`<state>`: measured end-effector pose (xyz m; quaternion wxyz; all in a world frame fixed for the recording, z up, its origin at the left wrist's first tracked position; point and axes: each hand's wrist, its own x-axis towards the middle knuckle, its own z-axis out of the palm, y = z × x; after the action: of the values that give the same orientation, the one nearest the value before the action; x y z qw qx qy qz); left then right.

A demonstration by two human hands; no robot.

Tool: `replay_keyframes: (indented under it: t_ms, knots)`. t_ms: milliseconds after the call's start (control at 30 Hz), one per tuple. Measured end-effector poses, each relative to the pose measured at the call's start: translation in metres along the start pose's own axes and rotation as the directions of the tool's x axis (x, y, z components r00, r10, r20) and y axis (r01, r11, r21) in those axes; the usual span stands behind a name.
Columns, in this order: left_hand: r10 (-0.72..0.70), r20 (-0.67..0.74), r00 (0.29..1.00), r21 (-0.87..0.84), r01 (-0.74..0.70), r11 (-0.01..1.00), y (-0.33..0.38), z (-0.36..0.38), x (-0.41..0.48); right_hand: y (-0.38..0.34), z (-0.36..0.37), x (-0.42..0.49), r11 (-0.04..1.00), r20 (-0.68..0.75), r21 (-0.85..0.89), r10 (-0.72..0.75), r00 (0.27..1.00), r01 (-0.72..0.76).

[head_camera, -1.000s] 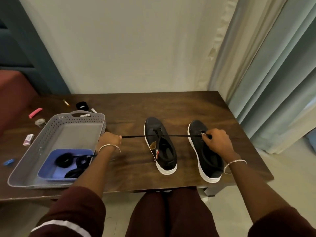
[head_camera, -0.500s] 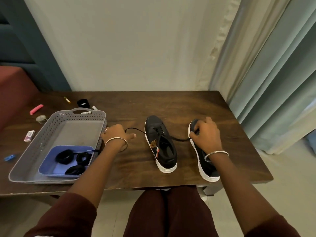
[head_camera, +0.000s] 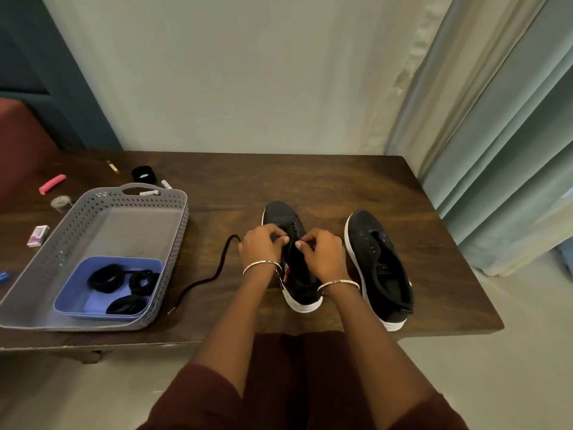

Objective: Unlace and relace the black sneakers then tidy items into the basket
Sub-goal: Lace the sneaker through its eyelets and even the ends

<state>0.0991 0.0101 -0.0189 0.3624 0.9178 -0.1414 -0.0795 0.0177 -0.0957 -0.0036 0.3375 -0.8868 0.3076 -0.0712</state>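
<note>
while a second ago the lace (head_camera: pixel 217 274) was stretched tight between the two hands, both had now come together over the left sneaker (head_camera: pixel 280 214) mid-worktop (head_camera: pixel 310 181). left hand (head_camera: pixel 263 246) pinched the lace, its slack tail curling off toward the basket (head_camera: pixel 178 231). right hand (head_camera: pixel 322 252) pinched at that sneaker's eyelets, lace or flap i couldn't tell. right sneaker (head_camera: pixel 378 262) sat just beside, apparently laceless. looked like relacing had only started, tidying nowhere near.

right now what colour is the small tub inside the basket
Light purplish blue; the head view shows the small tub sitting in the grey basket.
</note>
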Motion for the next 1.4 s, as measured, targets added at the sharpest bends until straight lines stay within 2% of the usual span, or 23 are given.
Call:
replay_keyframes:
  t_ms: [200, 367, 467, 533, 600, 667, 733, 800, 867, 933, 1000, 1067, 1133, 1233, 1400]
  knots:
    - [-0.123, -0.043, 0.992, -0.303, 0.104, 0.947, -0.012, 0.021, -0.003, 0.005, 0.014, 0.003, 0.989, -0.059, 0.075, 0.136, 0.989, -0.131]
    - [-0.116, -0.044, 0.992, -0.345, 0.094, 0.934, -0.027, 0.026, -0.005, 0.012, 0.027, 0.001, 0.965, -0.098, 0.136, 0.24, 0.966, -0.226]
    - [-0.103, -0.048, 0.994, -0.354, 0.079, 0.932, -0.033, 0.031, -0.001, 0.022, 0.034, 0.008, 0.967, -0.109, 0.149, 0.225, 0.968, -0.208]
    - [-0.046, -0.007, 0.999, -0.398, 0.04, 0.917, -0.035, 0.027, 0.003, 0.036, 0.033, 0.016, 0.956, -0.047, 0.251, 0.172, 0.984, -0.155]
    - [0.022, 0.115, 0.993, -0.475, 0.035, 0.879, -0.042, 0.018, 0.013, 0.049, 0.028, 0.026, 0.901, 0.1, 0.416, 0.092, 0.991, -0.126]
    - [0.049, 0.246, 0.968, -0.521, 0.089, 0.849, -0.055, 0.007, 0.023, 0.058, 0.022, 0.032, 0.84, 0.235, 0.524, 0.016, 0.972, -0.14]
    - [0.047, 0.311, 0.949, -0.541, 0.136, 0.83, -0.063, -0.005, 0.03, 0.058, 0.014, 0.035, 0.806, 0.285, 0.571, -0.018, 0.958, -0.155]
    - [0.044, 0.311, 0.949, -0.612, 0.165, 0.774, -0.064, -0.013, 0.034, 0.054, 0.004, 0.037, 0.745, 0.26, 0.647, -0.018, 0.965, -0.161]
    - [0.043, 0.272, 0.961, -0.715, 0.172, 0.677, -0.058, -0.016, 0.034, 0.045, -0.004, 0.036, 0.605, 0.199, 0.782, -0.013, 0.98, -0.151]
    - [0.076, 0.236, 0.969, -0.797, 0.148, 0.586, -0.049, -0.012, 0.032, 0.036, -0.004, 0.036, 0.41, 0.173, 0.899, -0.01, 0.985, -0.154]
    - [0.126, 0.212, 0.969, -0.859, 0.123, 0.497, -0.038, -0.005, 0.029, 0.026, 0.001, 0.036, 0.216, 0.179, 0.961, -0.011, 0.984, -0.172]
    - [0.139, 0.178, 0.974, -0.898, 0.103, 0.429, -0.025, 0.0, 0.026, 0.018, 0.009, 0.036, 0.087, 0.217, 0.973, -0.031, 0.976, -0.213]
    - [0.098, 0.106, 0.989, -0.91, 0.056, 0.411, -0.015, 0.006, 0.023, 0.015, 0.015, 0.036, 0.042, 0.232, 0.972, -0.038, 0.972, -0.231]
    - [0.036, 0.031, 0.999, -0.918, 0.015, 0.396, -0.011, 0.016, 0.023, 0.017, 0.022, 0.04, 0.031, 0.235, 0.971, 0.048, 0.971, -0.237]
    - [-0.142, 0.103, 0.985, -0.978, 0.126, 0.163, -0.008, 0.03, 0.029, 0.02, 0.027, 0.045, -0.006, 0.226, 0.974, 0.157, 0.961, -0.228]
